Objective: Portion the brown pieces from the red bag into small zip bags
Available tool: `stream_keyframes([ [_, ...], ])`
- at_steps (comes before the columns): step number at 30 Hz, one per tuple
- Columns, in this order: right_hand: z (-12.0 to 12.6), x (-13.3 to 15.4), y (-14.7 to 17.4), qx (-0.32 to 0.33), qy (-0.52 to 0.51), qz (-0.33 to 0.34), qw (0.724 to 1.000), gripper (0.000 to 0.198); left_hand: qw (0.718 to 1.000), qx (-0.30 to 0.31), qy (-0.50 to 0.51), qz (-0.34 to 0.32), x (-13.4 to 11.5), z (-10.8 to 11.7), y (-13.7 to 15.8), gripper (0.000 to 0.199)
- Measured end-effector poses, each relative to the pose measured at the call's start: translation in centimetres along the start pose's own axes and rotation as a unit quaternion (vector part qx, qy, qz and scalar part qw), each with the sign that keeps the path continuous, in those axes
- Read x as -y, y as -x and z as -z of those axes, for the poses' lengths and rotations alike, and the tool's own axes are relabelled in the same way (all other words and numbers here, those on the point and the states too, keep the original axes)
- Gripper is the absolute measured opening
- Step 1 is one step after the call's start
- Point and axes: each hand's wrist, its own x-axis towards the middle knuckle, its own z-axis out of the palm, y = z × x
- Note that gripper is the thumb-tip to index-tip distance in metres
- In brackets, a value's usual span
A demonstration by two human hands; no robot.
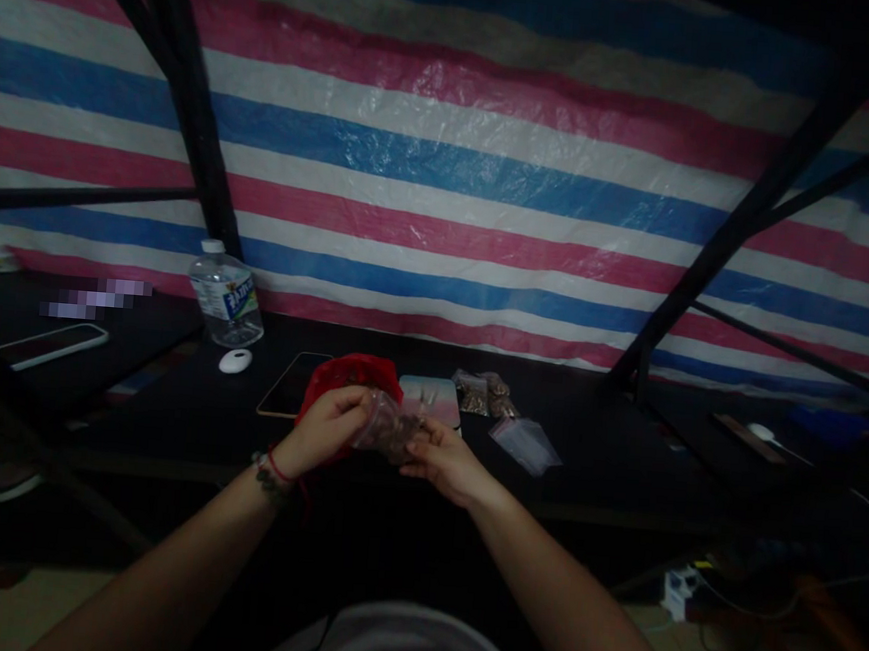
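Between my hands is a small clear zip bag (388, 432) with brownish bits in it, too dim to name. My left hand (333, 423) pinches the bag's left side near its top edge. The fingers of my right hand (446, 459) close on its right side. Behind my left hand stands an open red bag (356, 368), its contents dark and mostly hidden. A pink and blue flat case or pad (433, 398) lies just beyond my right hand. Farther right are filled small bags (478, 394) and a stack of flat clear zip bags (526, 445).
On the black table (581, 467), a phone-like dark slab (290, 386) lies left of the red bag. A clear plastic bottle (227, 294) and a white oval object (235, 361) stand farther left. Black metal posts (194, 136) flank the workspace before a striped plastic sheet (452, 187).
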Motion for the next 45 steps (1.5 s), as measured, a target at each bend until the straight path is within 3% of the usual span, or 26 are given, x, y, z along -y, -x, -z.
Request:
stream_keyframes([
  [4,-0.4,-0.1,-0.8,-0.047,-0.026,0.010,0.999,0.045,0.999,-0.036,-0.027,-0.001,0.8,1.7,-0.7,0.028],
  [6,-0.3,-0.3,-1.4,-0.072,-0.027,0.024,0.997,0.044,0.991,-0.079,-0.109,-0.010,0.8,2.7,-0.9,0.028],
  [8,-0.2,-0.7,-2.0,-0.090,-0.023,0.029,0.995,0.044,0.968,-0.117,-0.211,-0.064,0.4,3.3,-0.8,0.027],
  [11,-0.3,-1.2,-2.8,-0.122,-0.003,0.029,0.992,0.044,0.926,-0.052,-0.328,-0.177,-0.4,3.1,-0.4,0.039],
  [14,-0.7,-1.2,-3.5,-0.156,0.034,0.034,0.987,0.041,0.897,0.042,-0.381,-0.221,-0.4,1.8,-0.1,0.053],
  [19,-1.7,-0.7,-5.0,-0.140,0.104,0.046,0.984,0.032,0.880,0.011,-0.426,-0.207,1.8,0.0,-0.6,0.069],
  [23,-2.1,-0.7,-5.9,-0.107,0.154,0.077,0.979,0.031,0.887,-0.044,-0.430,-0.162,3.5,0.4,-1.2,0.057],
  [28,0.4,-1.2,-3.9,-0.167,0.232,0.114,0.952,0.031,0.906,-0.099,-0.391,-0.126,4.7,2.0,-2.0,0.045],
  [32,5.3,-2.5,-1.1,-0.239,0.291,0.164,0.912,0.026,0.930,-0.160,-0.322,-0.078,5.0,3.4,-2.4,0.051],
  [37,10.5,-3.5,0.1,-0.335,0.324,0.181,0.866,0.030,0.967,-0.180,-0.181,0.003,5.5,4.5,-2.5,0.053],
  [41,11.7,-3.4,-0.4,-0.339,0.335,0.184,0.860,0.032,0.982,-0.189,0.006,0.008,5.9,4.9,-2.5,0.053],
  [45,12.0,-3.6,-0.7,-0.336,0.313,0.180,0.870,0.030,0.961,-0.267,0.047,-0.058,5.4,5.0,-2.6,0.049],
])
